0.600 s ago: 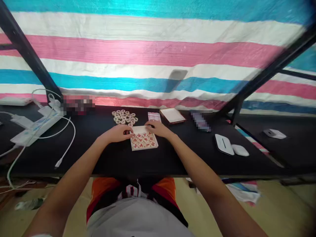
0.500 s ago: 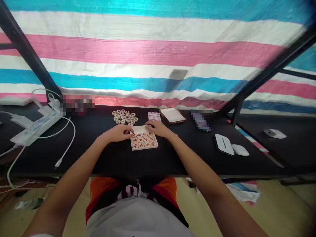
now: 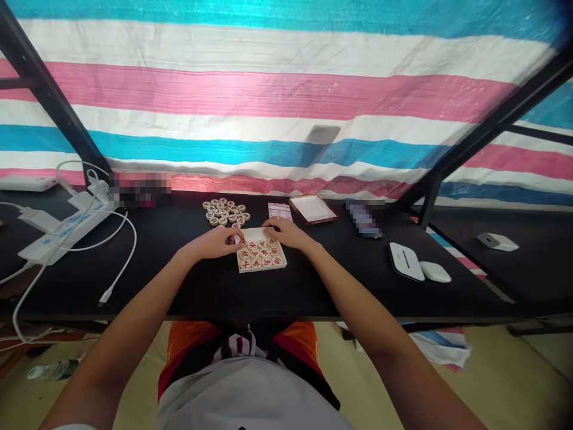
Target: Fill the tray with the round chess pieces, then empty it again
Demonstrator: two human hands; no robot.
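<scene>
A shallow white box (image 3: 255,234) lies on the black desk in front of me, with rows of red-marked Chinese chess pieces (image 3: 264,253) filling its near part. The far strip of the box is bare white. My left hand (image 3: 217,242) is at the box's upper left, its thumb and forefinger closed around a red-marked piece at that corner, which they partly cover. At the upper right, my right hand (image 3: 286,233) grips the box's edge with bent fingers. Just beyond my left hand lies a loose group of dark-marked Chinese chess pieces (image 3: 226,211).
Behind the box are a printed paper (image 3: 280,211), an open box lid (image 3: 313,209) and a blurred-out phone-like object (image 3: 363,219). To the right lie a white device (image 3: 406,261) and a white case (image 3: 436,272). A power strip (image 3: 67,230) with cables occupies the left.
My left hand has shifted very slightly to the right, its forefinger reaching further over the box's corner piece. The right hand and the box stay in place.
</scene>
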